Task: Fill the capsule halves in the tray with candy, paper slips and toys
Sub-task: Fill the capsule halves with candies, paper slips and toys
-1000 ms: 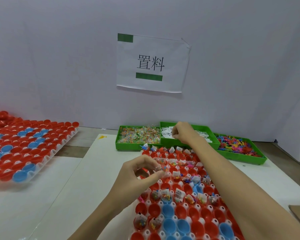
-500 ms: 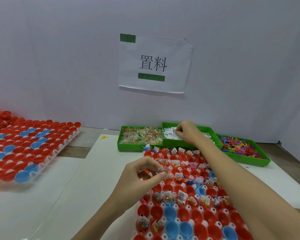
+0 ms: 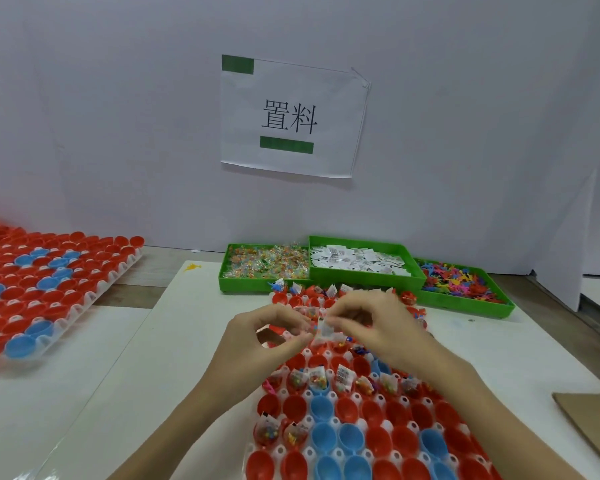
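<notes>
slip brought back to the tray

the right hand (image 3: 378, 323) has come back from the middle green bin (image 3: 364, 277), its grip pinching a paper slip (image 3: 324, 331) over the capsule tray (image 3: 329, 396). the left hand (image 3: 264, 336) still pinches something small, beside it. probably the slip drops into a half next.

My table (image 3: 146, 341) is pretty packed: white sheet (image 3: 174, 358) down the middle with the capsule tray (image 3: 329, 396) on it in front of me, three green bins (image 3: 364, 282) lined up along the far edge, another tray of red and blue halves (image 3: 42, 289) off at the left edge, cardboard (image 3: 593, 424) by the right edge.
</notes>
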Available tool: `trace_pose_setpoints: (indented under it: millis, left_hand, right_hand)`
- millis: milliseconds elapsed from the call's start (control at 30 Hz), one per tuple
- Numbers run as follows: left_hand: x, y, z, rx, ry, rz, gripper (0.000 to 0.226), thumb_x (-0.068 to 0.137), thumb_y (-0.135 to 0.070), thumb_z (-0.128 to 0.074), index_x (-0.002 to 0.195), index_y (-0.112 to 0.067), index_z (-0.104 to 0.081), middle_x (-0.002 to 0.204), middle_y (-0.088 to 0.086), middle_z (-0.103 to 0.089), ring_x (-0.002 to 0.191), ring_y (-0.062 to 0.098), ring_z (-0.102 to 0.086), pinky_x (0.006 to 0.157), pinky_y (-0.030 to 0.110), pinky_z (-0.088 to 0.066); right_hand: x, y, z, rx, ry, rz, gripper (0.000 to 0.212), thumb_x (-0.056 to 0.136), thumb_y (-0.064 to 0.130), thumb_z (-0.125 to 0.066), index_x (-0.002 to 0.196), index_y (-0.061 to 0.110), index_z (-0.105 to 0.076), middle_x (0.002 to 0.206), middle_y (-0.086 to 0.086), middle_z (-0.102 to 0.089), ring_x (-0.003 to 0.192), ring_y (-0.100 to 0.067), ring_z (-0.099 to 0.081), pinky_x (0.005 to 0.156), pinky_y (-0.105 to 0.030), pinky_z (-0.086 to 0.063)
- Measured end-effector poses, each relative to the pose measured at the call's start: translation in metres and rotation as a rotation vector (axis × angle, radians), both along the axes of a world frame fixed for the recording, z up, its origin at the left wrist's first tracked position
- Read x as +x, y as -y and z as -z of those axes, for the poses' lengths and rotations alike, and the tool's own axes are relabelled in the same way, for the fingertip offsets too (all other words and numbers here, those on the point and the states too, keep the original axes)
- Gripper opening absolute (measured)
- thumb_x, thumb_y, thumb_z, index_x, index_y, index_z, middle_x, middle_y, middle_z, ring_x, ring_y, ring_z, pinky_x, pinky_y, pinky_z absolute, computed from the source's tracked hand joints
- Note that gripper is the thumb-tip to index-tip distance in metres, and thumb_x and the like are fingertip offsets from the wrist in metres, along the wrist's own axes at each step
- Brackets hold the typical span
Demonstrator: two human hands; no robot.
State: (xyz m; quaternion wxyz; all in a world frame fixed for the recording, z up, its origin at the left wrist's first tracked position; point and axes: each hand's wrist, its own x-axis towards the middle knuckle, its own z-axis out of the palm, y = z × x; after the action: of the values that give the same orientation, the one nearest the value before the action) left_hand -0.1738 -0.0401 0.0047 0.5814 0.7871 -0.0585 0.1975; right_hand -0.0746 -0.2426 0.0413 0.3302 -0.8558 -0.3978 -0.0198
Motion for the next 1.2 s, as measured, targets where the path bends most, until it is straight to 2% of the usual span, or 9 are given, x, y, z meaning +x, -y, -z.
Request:
trace_pose_setpoints:
  millis: [167,367,467,633,733,800,900,1033,1200]
  left_hand:
    - [-0.003,0.005,0.004,0.048,-0.008,0.177,0.016,0.081,-0.024,-0.086,0.093,-0.027,-0.077,0.092,-0.001,-0.078,0.087,0.023,-0.076,0.079,0.033,-0.063]
    - [-0.001,0.007,0.008,0.087,0.048,0.147,0.027,0.078,-0.028,-0.086,0.103,-0.034,-0.076,0.092,-0.003,-0.077,0.087,0.019,-0.076,0.08,0.029,-0.062]
    - [0.0,0.007,0.01,0.097,0.071,0.118,0.02,0.079,-0.026,-0.085,0.097,-0.033,-0.079,0.092,-0.004,-0.078,0.085,0.018,-0.076,0.078,0.027,-0.062]
    - [0.002,0.007,0.015,0.114,0.056,0.129,0.019,0.081,-0.022,-0.083,0.097,-0.03,-0.076,0.092,-0.002,-0.078,0.086,0.02,-0.076,0.078,0.026,-0.061]
    - [0.003,0.006,0.016,0.086,0.048,0.114,0.024,0.078,-0.025,-0.083,0.1,-0.029,-0.074,0.092,-0.001,-0.077,0.086,0.019,-0.075,0.078,0.026,-0.061]
    - [0.003,0.007,0.016,0.067,0.057,0.11,0.03,0.076,-0.028,-0.084,0.104,-0.031,-0.073,0.093,-0.001,-0.076,0.085,0.018,-0.075,0.076,0.023,-0.06]
    - [0.003,0.007,0.015,0.069,0.069,0.105,0.038,0.074,-0.033,-0.083,0.11,-0.033,-0.072,0.093,-0.002,-0.076,0.086,0.017,-0.074,0.075,0.02,-0.06]
    - [0.003,0.007,0.015,0.077,0.077,0.111,0.035,0.075,-0.03,-0.082,0.109,-0.033,-0.074,0.095,0.0,-0.076,0.088,0.019,-0.074,0.076,0.021,-0.06]
    - [0.002,0.008,0.014,0.108,0.063,0.111,0.027,0.077,-0.026,-0.082,0.101,-0.033,-0.075,0.094,-0.003,-0.077,0.086,0.017,-0.074,0.075,0.019,-0.059]
  right_hand:
    - [-0.032,0.004,0.015,-0.069,0.025,-0.066,0.013,0.1,0.023,-0.062,0.104,0.025,-0.074,0.091,0.018,-0.064,0.089,-0.001,-0.06,0.075,-0.013,-0.049]
    - [-0.03,0.017,0.002,0.007,-0.225,-0.125,0.021,0.104,0.026,-0.057,0.1,0.02,-0.077,0.078,0.014,-0.069,0.072,0.0,-0.064,0.066,-0.013,-0.048]
    - [-0.012,0.028,-0.006,0.105,-0.338,-0.094,0.021,0.104,0.018,-0.056,0.105,0.015,-0.077,0.09,0.004,-0.077,0.082,-0.007,-0.072,0.073,-0.018,-0.055]
    - [0.067,0.059,-0.004,0.315,-0.246,0.272,0.02,0.103,0.012,-0.056,0.103,0.011,-0.075,0.085,-0.004,-0.076,0.072,-0.01,-0.069,0.063,-0.021,-0.052]
    - [0.125,0.082,0.008,0.423,-0.154,0.577,0.02,0.104,0.009,-0.053,0.107,0.004,-0.072,0.085,-0.008,-0.073,0.075,-0.017,-0.067,0.07,-0.032,-0.055]
    - [0.16,0.098,0.018,0.312,-0.074,0.733,0.021,0.103,0.005,-0.053,0.114,0.0,-0.07,0.096,-0.013,-0.074,0.088,-0.024,-0.07,0.086,-0.041,-0.058]
    - [0.192,0.117,0.031,0.04,0.008,0.769,0.026,0.1,0.0,-0.058,0.122,0.001,-0.07,0.121,-0.017,-0.072,0.113,-0.03,-0.066,0.104,-0.039,-0.05]
    - [0.211,0.123,0.041,-0.25,0.021,0.67,0.029,0.093,0.008,-0.071,0.122,0.009,-0.073,0.121,-0.013,-0.073,0.109,-0.027,-0.068,0.099,-0.034,-0.05]
    - [0.218,0.118,0.043,-0.298,0.053,0.658,0.013,0.092,0.011,-0.073,0.103,0.008,-0.078,0.105,-0.012,-0.077,0.091,-0.022,-0.068,0.09,-0.037,-0.055]
